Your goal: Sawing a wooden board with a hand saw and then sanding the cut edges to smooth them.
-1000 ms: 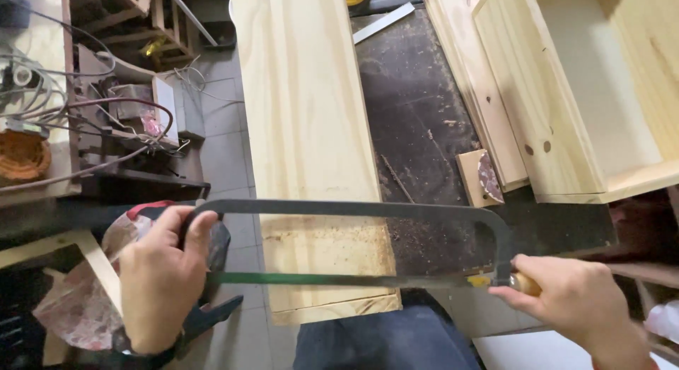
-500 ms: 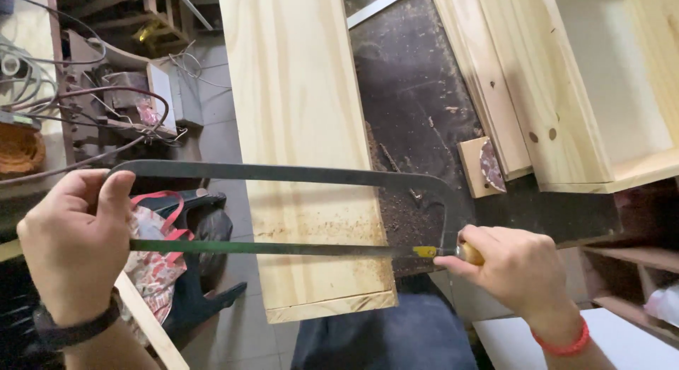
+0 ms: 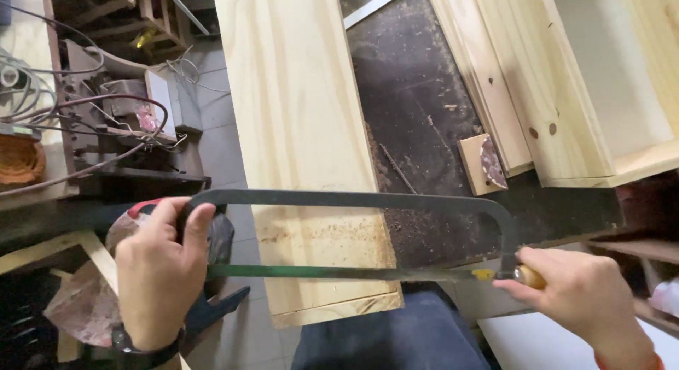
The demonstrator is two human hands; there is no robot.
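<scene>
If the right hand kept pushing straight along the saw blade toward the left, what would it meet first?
Probably the right edge of the pine board: the right hand holds the hacksaw handle, with the blade lying across the board's near end. Depth is unclear.

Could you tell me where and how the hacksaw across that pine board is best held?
Take the hacksaw at both ends, as it lies crosswise over the pine board: the right hand wraps the wooden handle from the right, the left hand grips the frame's far end from the left, probably steadying the long blade.
</scene>
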